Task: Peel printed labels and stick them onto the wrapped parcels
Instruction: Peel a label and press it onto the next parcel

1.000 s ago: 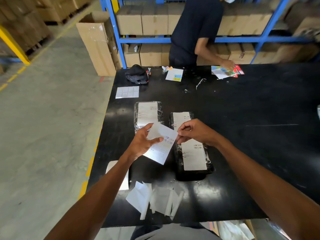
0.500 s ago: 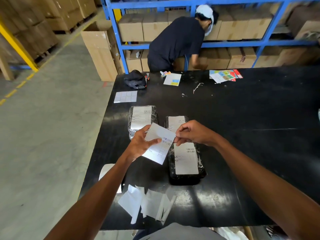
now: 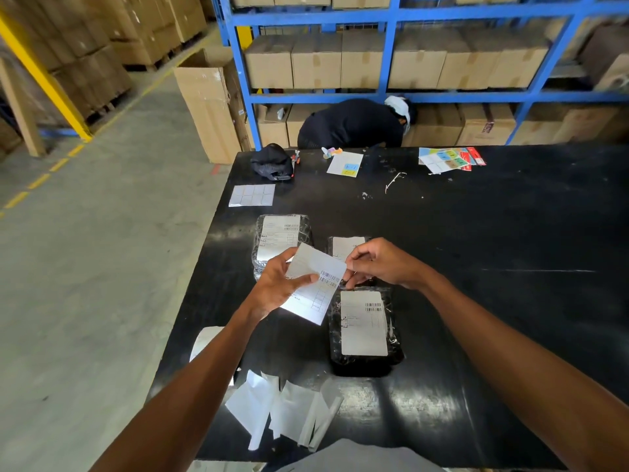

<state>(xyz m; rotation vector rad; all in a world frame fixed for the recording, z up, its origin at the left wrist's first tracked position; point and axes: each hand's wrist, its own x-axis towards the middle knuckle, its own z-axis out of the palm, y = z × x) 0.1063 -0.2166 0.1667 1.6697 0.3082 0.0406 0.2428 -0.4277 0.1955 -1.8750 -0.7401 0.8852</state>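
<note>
At the far left of the black table (image 3: 510, 250), near its front edge, one white strip of labels (image 3: 204, 340) pokes out from under the person's left forearm. Further back on that side lies one grey sheet of blank stickers (image 3: 252, 195), and behind it one dark cap (image 3: 272, 161). Next comes the first wrapped parcel (image 3: 299, 229), dark under clear film, with one printed label already on its top. The left hand (image 3: 277, 284) is raised above the table just in front of it, thumb pressed on the face and fingers behind, clamped on one printed label (image 3: 315, 284) – a white sheet with two barcodes near its right edge, held tilted above the table between the parcels. Below it, at the near edge, a loose heap of peeled backing papers (image 3: 286, 408) lies overlapped; about four pieces can be made out, though the exact count is unclear. The right hand (image 3: 381, 264) meets the label at its upper right corner, fingertips pinched together on that corner. Behind that hand a second parcel (image 3: 347, 245) shows only its far end, with a white label on it. In front of the hand lies a third parcel (image 3: 366, 328), lengthwise to the viewer, with one label on top. Far back sit one white card with coloured squares (image 3: 345, 163) and, at the right, one fan of coloured sticker sheets (image 3: 449, 159). Beyond the table one person in a dark top (image 3: 350, 124) bends toward the blue shelving (image 3: 391, 17) stacked with cartons.
</note>
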